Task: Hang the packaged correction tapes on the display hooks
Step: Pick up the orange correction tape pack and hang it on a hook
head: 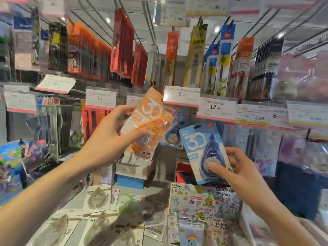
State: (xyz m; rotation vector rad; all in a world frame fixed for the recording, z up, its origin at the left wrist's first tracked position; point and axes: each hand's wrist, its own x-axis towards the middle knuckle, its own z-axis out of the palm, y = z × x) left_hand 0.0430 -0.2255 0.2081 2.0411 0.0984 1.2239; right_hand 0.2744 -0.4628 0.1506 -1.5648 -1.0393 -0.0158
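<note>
My left hand [113, 137] grips an orange packaged correction tape [150, 119], held up and tilted, its top corner just under the 6.00 price tag [181, 96]. My right hand [237, 167] holds a blue packaged correction tape [200, 148] lower and to the right, thumb pressed on its blister. Between the two packs, another blue correction tape [173, 137] hangs on a display hook below the price tags. The hook itself is mostly hidden behind the tags and the orange pack.
Pen and pencil packs [193, 57] hang on hooks in the row above. Price tags [216, 108] line the hook ends. On the shelf below lie several clear correction tape packs [97, 199] and sticker packs [200, 203]. A globe [10, 157] sits at the left.
</note>
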